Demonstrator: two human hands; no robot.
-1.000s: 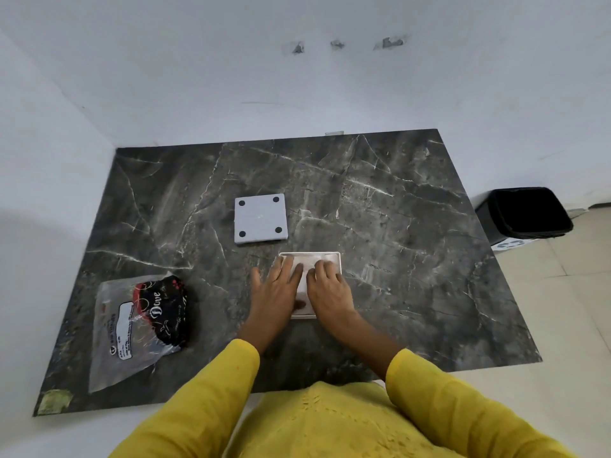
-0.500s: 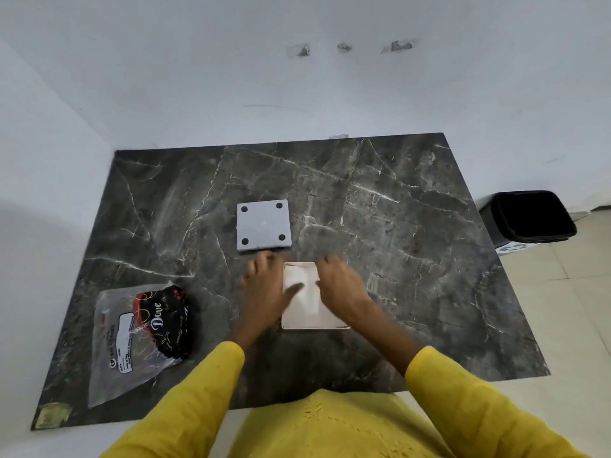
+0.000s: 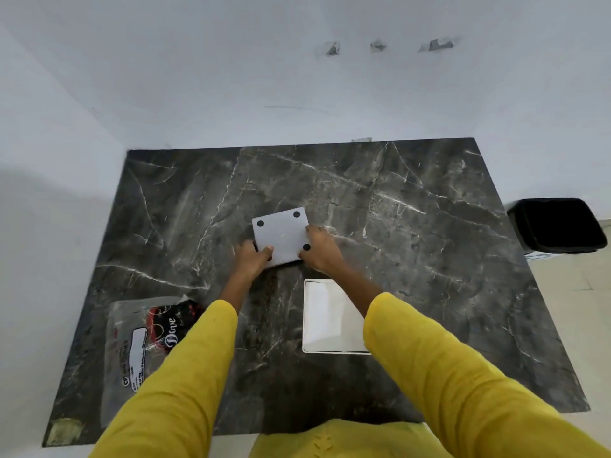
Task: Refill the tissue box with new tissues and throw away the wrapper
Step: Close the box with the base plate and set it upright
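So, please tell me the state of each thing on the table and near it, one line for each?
Tissue box: open, white tissues visible inside, standing on the table.
Grey base plate: off the box, held at its edges by both hands, tilted.
Left hand: gripping the plate's near-left corner.
Right hand: gripping the plate's right side.
Wrapper: lying flat on the table, not thrown away.
Black bin: open, on the floor.

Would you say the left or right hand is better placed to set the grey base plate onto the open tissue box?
Probably right: both hands hold the plate, but the right hand is on the box's side.
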